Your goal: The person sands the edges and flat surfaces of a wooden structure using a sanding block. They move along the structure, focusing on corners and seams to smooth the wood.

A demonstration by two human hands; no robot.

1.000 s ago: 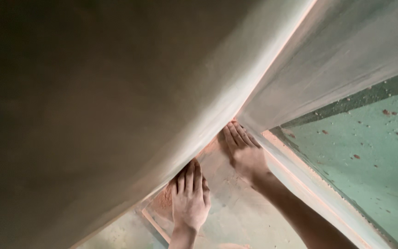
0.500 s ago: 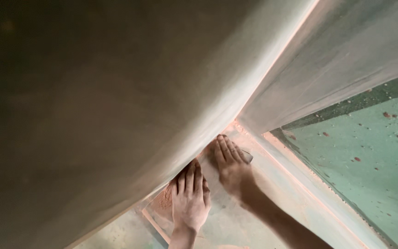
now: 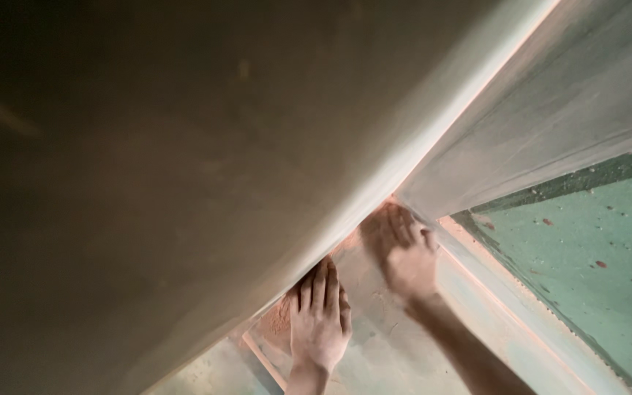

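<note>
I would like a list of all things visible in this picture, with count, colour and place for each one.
Large curved surface: one, pale beige, dusty, fills the left and top.
Wall panel: one, grey-white, upper right.
Floor: one, green with red specks, right.
Flat slab: one, pale with pinkish dust, under both hands.
Left hand: one, flat on the slab, fingertips at the curved surface's edge.
Right hand: one, blurred, flat on the slab near the corner.

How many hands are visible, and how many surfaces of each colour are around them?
Bare hands: 2, the left hand and the right hand, both flat on the dusty surface
Large dark panel: 1
Pale grey wall: 1
Green speckled floor: 1
Total: 6
</note>
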